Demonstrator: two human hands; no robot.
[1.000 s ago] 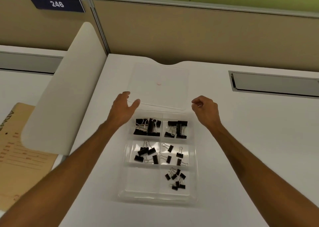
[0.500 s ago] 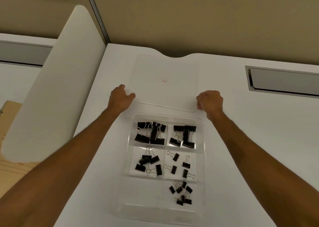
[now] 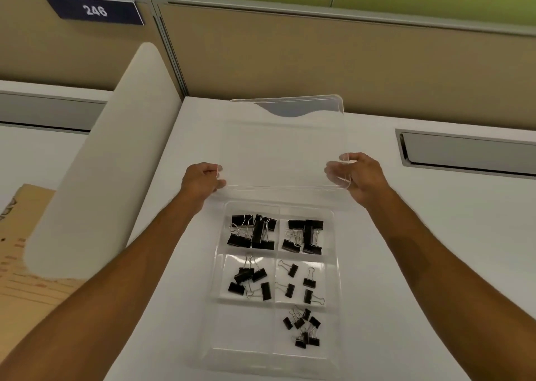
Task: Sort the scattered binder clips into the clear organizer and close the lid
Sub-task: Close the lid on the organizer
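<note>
The clear organizer [image 3: 216, 267] lies on the white desk in front of me, divided into compartments. Large black binder clips [image 3: 252, 232] fill the two far compartments. Medium clips [image 3: 249, 282] and small clips [image 3: 301, 327] sit in nearer ones. The near-left compartment is empty. The clear lid [image 3: 284, 148] stands tilted up off the desk behind the organizer. My left hand [image 3: 201, 180] pinches its left edge near the hinge. My right hand [image 3: 355, 175] grips its right edge, fingers showing through the plastic.
A white curved divider panel [image 3: 95, 163] rises at the left of the desk. A tan partition wall [image 3: 319, 59] runs along the back. A grey cable slot [image 3: 470, 153] sits at the right. A brown envelope [image 3: 20, 279] lies on the neighbouring desk.
Both hands reached the flat-lying lid, took hold of its side edges and lifted its far end up off the desk.
</note>
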